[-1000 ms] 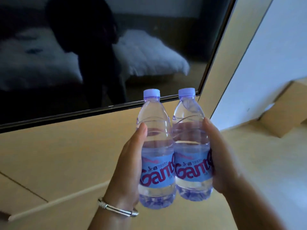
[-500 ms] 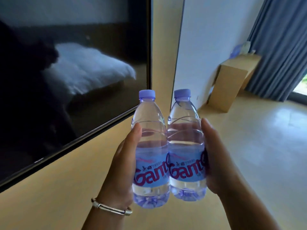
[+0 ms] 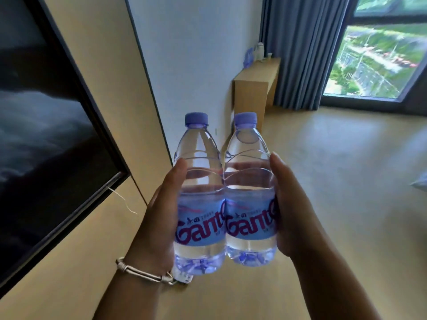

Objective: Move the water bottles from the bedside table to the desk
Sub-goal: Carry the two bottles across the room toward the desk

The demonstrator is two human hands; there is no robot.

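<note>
In the head view, you have both water bottles off the bedside table and in the air, upright and touching side by side in front of your chest. Your left hand (image 3: 159, 218) curls round the left bottle (image 3: 198, 197), thumb laid up its near side and fingers wrapped behind it. Your right hand (image 3: 291, 211) grips the right bottle (image 3: 250, 192) the same way from the other side. Both purple caps are on, and both bottles look nearly full.

So the pick-up is done and you are mid-carry. The desk (image 3: 254, 79) stands well ahead of the bottles, against the white wall and just beside the grey curtain (image 3: 300, 49). Another bottle and a pale kettle-like thing seem to sit on the desk's far end, though they are too small to be sure of. A dark television (image 3: 46, 135) hangs on the wooden panel, to the left of the bottles.

What I judge is left: cross the open floor (image 3: 346, 169) to the desk, set both bottles down upright on its top, and let go. Nothing is placed yet.
</note>
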